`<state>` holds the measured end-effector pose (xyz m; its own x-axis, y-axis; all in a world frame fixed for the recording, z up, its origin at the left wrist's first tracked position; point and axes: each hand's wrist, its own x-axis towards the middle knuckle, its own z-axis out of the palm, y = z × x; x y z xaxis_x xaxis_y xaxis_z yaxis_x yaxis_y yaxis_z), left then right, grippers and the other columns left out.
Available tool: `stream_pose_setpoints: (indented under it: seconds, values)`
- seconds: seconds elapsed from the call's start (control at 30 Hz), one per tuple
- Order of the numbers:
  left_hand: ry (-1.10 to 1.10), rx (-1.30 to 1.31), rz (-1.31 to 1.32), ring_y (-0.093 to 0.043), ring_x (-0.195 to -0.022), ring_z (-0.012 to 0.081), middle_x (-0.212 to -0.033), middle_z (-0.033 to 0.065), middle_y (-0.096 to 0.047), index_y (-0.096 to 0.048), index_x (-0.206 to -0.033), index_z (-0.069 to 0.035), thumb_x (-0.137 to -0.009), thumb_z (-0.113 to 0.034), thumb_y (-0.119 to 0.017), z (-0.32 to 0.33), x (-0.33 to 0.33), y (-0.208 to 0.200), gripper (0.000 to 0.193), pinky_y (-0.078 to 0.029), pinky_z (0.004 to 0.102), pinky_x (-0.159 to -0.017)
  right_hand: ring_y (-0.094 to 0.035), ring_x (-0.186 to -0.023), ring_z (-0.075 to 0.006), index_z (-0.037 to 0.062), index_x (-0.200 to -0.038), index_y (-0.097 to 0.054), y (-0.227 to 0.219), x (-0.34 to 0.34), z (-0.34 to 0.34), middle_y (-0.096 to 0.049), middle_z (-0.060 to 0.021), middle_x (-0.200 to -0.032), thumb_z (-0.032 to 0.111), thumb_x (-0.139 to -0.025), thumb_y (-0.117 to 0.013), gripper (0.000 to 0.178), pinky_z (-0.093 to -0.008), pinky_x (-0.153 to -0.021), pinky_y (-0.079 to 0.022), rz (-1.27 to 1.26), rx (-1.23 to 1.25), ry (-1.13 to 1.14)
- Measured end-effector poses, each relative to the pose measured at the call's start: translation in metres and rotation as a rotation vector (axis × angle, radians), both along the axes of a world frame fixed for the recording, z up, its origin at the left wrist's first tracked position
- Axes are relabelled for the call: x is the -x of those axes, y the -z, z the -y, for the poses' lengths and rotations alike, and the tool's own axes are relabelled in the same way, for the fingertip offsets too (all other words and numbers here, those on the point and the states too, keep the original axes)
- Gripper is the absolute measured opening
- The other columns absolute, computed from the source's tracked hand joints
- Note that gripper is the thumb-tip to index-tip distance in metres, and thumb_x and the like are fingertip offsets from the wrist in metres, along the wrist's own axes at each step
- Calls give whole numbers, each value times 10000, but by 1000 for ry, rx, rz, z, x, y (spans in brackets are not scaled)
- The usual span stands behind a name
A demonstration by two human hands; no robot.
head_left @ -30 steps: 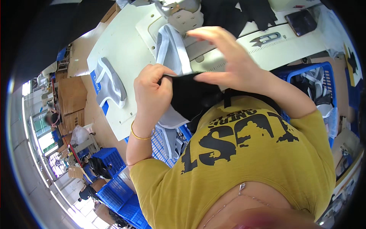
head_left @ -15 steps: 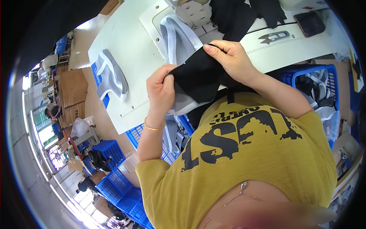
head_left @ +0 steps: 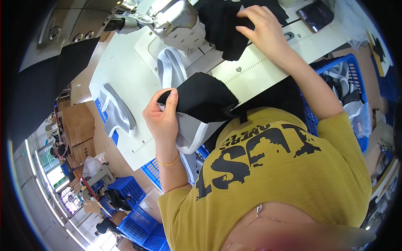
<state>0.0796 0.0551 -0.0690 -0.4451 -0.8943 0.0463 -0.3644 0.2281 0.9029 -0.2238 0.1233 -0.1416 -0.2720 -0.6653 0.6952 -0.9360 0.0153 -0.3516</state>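
Over the near edge of the white table [head_left: 140, 106], the left hand [head_left: 162, 119] pinches the left corner of a black cloth [head_left: 205, 93] between thumb and fingers, the thumb on top. This black cloth slopes down toward the person's yellow shirt [head_left: 268, 154], and a grey cloth [head_left: 190, 125] with white edging shows below it, just beside the left hand. Farther up, the right hand [head_left: 266, 31] reaches to a pile of black pieces [head_left: 222, 27], its thumb and fingers parted; whether the fingertips touch the pile, I cannot tell. The pile lies just right of the sewing machine [head_left: 178, 29], and a grey strip [head_left: 169, 62] with white edges lies in front of it. Partly hidden by the right hand are small snips [head_left: 289, 36], with a phone [head_left: 316, 16] near them. Another grey piece [head_left: 115, 109] rests at the table's left side. Blue baskets stand below on both sides, the right basket [head_left: 359, 75] filled with grey, white and black cloth.
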Motion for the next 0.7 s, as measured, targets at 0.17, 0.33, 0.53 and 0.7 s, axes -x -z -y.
stream_pose_setpoints:
  seconds: [0.17, 0.33, 0.53, 0.7]
  values:
    - [6, 2, -31, -511, -706, 47, -748, -17, -621, -688, -900, 24, -924, -88, -686, -1, 8, 2, 115, -396, 187, -652, -608, -909, -249, 57, -924, -672, 7, 21, 3, -646, -50, -870, 141, -810, -734, 155, -374, -862, -453, 153, -272, -17]
    - [25, 63, -2, -501, -696, 43, -738, -21, -614, -685, -908, 28, -930, -95, -679, -4, 12, -3, 124, -395, 193, -644, -609, -833, -221, 45, -901, -656, 6, 19, -6, -635, -43, -809, 94, -820, -722, 115, -344, -758, -471, 203, -182, -33]
    - [4, 92, 0, -488, -691, 39, -729, -29, -607, -690, -916, 17, -932, -99, -678, -4, 8, 1, 118, -387, 187, -638, -598, -813, -216, 31, -904, -651, -19, 10, -16, -623, -46, -801, 110, -828, -726, 132, -333, -729, -470, 529, -122, -98]
    - [3, 98, -16, -483, -687, 39, -729, -29, -604, -689, -915, 16, -931, -99, -679, -7, 9, 3, 116, -384, 187, -632, -577, -846, -225, 41, -874, -657, -5, 14, -16, -611, -55, -792, 155, -819, -737, 150, -345, -781, -449, 119, -370, -56]
